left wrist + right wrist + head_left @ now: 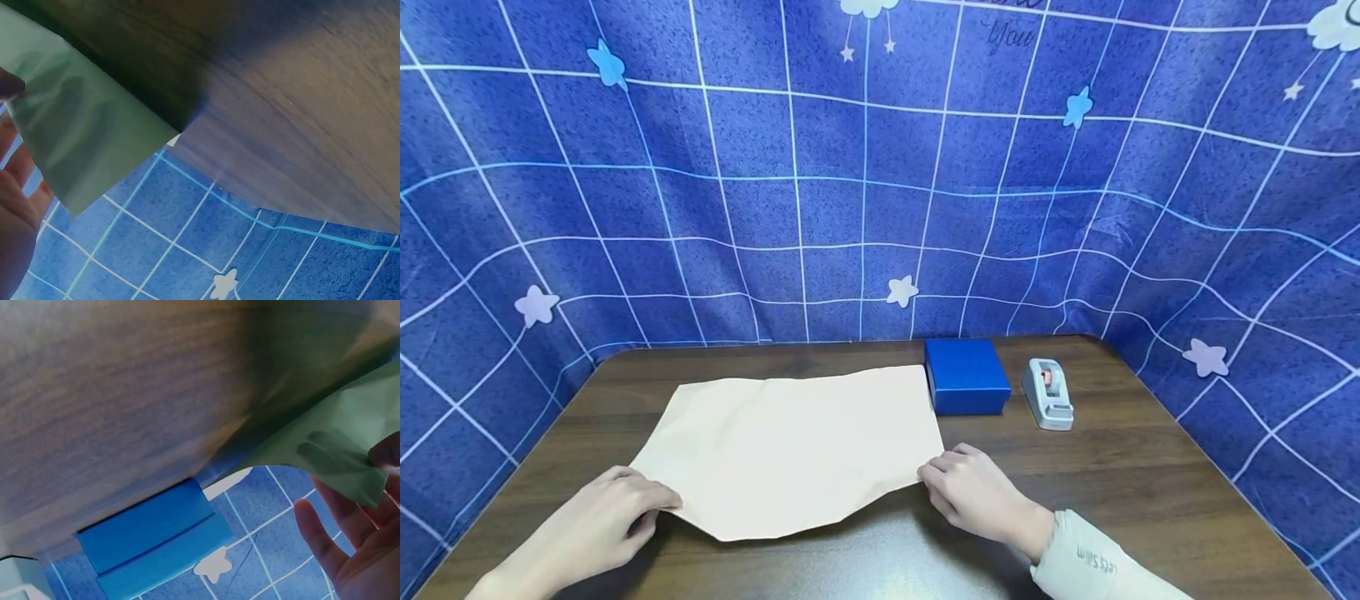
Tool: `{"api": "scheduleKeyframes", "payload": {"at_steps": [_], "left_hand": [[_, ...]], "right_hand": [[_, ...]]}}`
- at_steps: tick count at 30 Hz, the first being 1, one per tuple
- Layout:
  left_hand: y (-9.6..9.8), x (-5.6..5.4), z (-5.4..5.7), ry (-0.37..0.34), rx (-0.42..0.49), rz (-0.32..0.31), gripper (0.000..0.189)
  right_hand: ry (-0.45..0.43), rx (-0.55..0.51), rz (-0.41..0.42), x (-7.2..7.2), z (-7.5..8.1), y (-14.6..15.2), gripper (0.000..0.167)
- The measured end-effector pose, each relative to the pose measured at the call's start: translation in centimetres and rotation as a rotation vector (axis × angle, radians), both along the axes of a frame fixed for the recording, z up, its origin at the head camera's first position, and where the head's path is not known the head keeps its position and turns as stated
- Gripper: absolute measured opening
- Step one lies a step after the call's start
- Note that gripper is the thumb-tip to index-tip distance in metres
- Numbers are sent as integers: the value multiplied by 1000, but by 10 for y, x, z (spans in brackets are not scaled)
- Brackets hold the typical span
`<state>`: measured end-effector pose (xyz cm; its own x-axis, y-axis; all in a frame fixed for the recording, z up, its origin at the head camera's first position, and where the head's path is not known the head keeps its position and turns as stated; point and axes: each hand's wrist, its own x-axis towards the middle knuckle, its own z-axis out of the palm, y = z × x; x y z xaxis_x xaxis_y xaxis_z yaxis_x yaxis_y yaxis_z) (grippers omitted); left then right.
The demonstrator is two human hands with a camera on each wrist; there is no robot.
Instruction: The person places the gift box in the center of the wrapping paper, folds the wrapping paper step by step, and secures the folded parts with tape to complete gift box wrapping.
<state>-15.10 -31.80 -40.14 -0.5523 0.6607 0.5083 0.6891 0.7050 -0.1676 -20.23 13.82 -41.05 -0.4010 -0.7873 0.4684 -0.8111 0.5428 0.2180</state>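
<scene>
Cream paper sheet [805, 454] above the surface [1150, 492], its near side between 2 hands and its near edge lifted and sagging. The left hand [613, 517] pinches the near left corner region; the right hand [966, 492], the near right. Each grip is closed on the paper, thumb beneath, fingers above. The forearms slant inward from the lower corners; the right wears a pale, lettered sleeve [1101, 558]. Just right of the sheet stands a blue box [967, 375], then a tape dispenser [1048, 396]. Both wrist views are dim and crop the hands; whether paper and box touch is hard to judge.
</scene>
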Motion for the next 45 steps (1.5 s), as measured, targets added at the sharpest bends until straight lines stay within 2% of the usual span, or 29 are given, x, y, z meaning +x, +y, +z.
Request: {"api": "scheduleKeyframes", "payload": {"at_steps": [10,14,19,25,28,31,38,41,45], "left_hand": [[-3,6,-7,-91,-47,6,37],[-2,7,-8,-126,-36,24,36],[0,7,-11,-135,-18,48,31],[2,4,-11,-158,4,31,26],[3,1,-9,-171,14,21,26],[5,-2,-6,-154,-1,34,23],[17,-8,4,-151,-79,132,13],[26,-12,9,-129,-85,144,12],[40,-19,17,-123,-92,148,14]], "right_hand": [[-71,54,51,4,-9,3,6],[-83,66,75,5,-11,4,9],[-99,85,97,6,-13,5,8],[-97,115,89,6,-13,5,11],[-90,114,81,5,-12,4,9],[-87,90,67,3,-10,5,7],[-78,1,17,-7,-4,9,5],[-64,-20,-27,-14,1,13,4],[-39,-54,-100,-25,6,22,15]]}}
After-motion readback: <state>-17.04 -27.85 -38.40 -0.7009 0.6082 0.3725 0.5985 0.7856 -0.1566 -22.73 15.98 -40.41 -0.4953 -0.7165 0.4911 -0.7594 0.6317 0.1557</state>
